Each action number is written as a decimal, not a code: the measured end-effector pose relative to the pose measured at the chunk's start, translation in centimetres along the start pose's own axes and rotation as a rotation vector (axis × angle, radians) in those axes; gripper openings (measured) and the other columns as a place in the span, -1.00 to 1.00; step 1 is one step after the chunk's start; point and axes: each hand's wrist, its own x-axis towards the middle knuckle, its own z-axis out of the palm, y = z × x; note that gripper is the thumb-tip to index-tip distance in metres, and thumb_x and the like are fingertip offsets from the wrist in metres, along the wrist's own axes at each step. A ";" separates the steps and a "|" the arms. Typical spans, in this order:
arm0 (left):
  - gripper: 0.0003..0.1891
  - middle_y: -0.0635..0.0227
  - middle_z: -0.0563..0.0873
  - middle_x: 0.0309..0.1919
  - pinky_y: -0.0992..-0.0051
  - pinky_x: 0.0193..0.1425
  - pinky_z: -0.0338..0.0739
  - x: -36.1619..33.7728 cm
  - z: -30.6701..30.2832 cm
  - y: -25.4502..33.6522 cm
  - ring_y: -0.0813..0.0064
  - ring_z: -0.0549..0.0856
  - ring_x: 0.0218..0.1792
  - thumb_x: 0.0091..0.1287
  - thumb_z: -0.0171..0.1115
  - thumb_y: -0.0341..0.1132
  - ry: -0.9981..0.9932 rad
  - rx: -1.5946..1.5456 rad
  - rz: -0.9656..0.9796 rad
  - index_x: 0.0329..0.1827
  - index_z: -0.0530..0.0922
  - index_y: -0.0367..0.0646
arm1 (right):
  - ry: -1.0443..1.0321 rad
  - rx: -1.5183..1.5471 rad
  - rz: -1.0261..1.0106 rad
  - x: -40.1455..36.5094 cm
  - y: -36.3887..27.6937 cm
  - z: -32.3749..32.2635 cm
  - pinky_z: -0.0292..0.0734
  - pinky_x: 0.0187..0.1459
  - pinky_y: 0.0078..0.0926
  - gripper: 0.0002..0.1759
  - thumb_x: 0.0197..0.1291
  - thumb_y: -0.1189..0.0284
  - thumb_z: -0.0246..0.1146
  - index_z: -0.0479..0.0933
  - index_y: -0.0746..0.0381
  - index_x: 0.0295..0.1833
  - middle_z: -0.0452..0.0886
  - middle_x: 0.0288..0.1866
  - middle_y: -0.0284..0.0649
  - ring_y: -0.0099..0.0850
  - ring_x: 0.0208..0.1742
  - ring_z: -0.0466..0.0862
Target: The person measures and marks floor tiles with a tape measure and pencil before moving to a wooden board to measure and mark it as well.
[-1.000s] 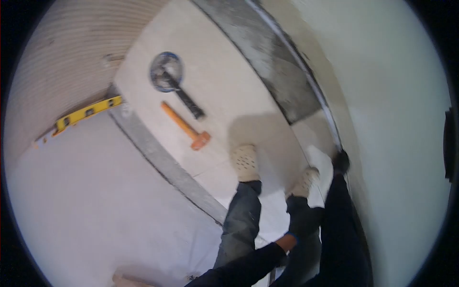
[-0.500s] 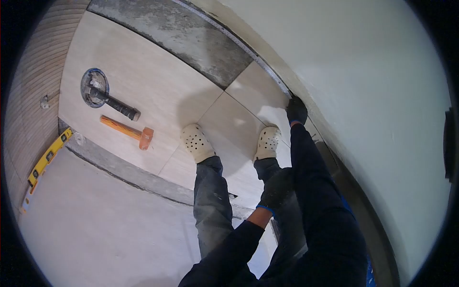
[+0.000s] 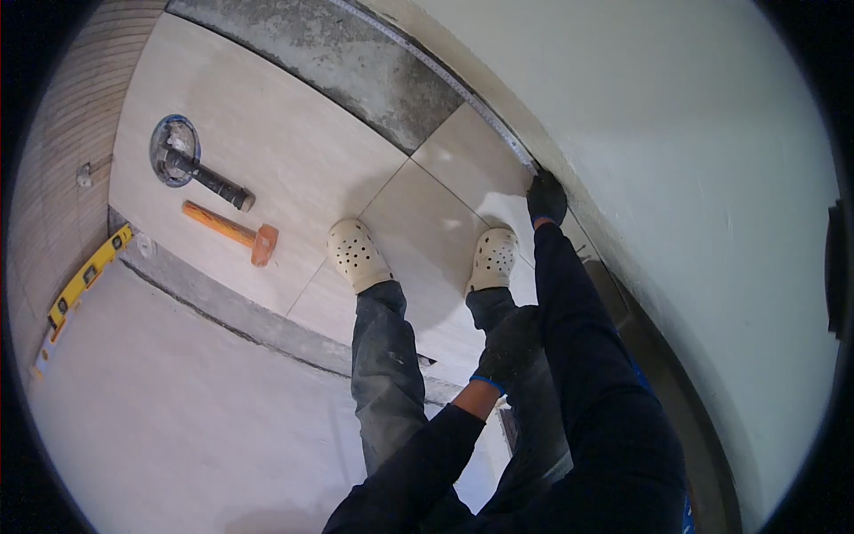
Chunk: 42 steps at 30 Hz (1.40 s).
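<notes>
My right hand [image 3: 546, 198], in a dark glove, is closed at the near end of a measuring tape [image 3: 463, 92] at the foot of the wall. The tape's pale blade runs along the wall's edge, over a floor tile and the bare strip behind it. My left hand [image 3: 509, 345], also gloved, rests on my right leg near the knee. Its fingers are partly hidden by the leg and right sleeve. My feet, in cream clogs [image 3: 358, 255], stand on the beige tiles [image 3: 418, 222].
To the left lie an orange-headed mallet [image 3: 263, 245] and a black-handled hammer [image 3: 213, 185], its head over a round blue-rimmed container [image 3: 176, 147]. A yellow spirit level [image 3: 89, 274] lies by the left wall. Bare concrete [image 3: 356, 67] shows beyond the tiles; a pale wall [image 3: 685, 178] rises at right.
The view has shifted slightly, so the tools and clogs sit a little higher and further left. Both hands keep nearly the same places, the right still at the tape.
</notes>
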 end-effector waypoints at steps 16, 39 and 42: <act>-0.54 0.05 0.67 0.06 0.17 0.29 0.44 3.4 -13.2 -0.1 0.12 0.61 0.16 0.37 0.08 0.03 0.087 0.608 -0.165 0.14 0.60 -0.09 | 0.002 -0.127 -0.197 1.2 2.2 2.3 0.58 0.00 -0.09 -0.64 0.29 0.19 0.04 0.64 0.14 -0.04 0.69 -0.04 -0.05 -0.02 -0.05 0.68; -0.38 0.34 -0.07 0.61 -0.22 0.54 -0.35 29.4 -9.6 -3.7 0.15 -0.09 0.59 0.47 -0.19 -0.18 0.225 1.455 0.259 0.60 -0.03 0.11 | 0.125 0.055 -0.251 0.2 1.8 1.1 0.57 0.01 -0.10 -0.62 0.18 0.26 0.14 0.65 0.16 0.04 0.70 -0.06 0.00 -0.01 -0.07 0.69; -0.37 0.33 -0.07 0.61 -0.22 0.54 -0.35 29.5 -9.7 -3.9 0.15 -0.09 0.59 0.46 -0.18 -0.17 0.224 1.407 0.288 0.60 -0.03 0.11 | 0.025 0.026 -0.121 0.3 1.3 0.5 0.56 0.07 -0.15 -0.64 0.18 0.28 0.14 0.67 0.15 0.01 0.69 -0.02 0.00 -0.01 -0.01 0.68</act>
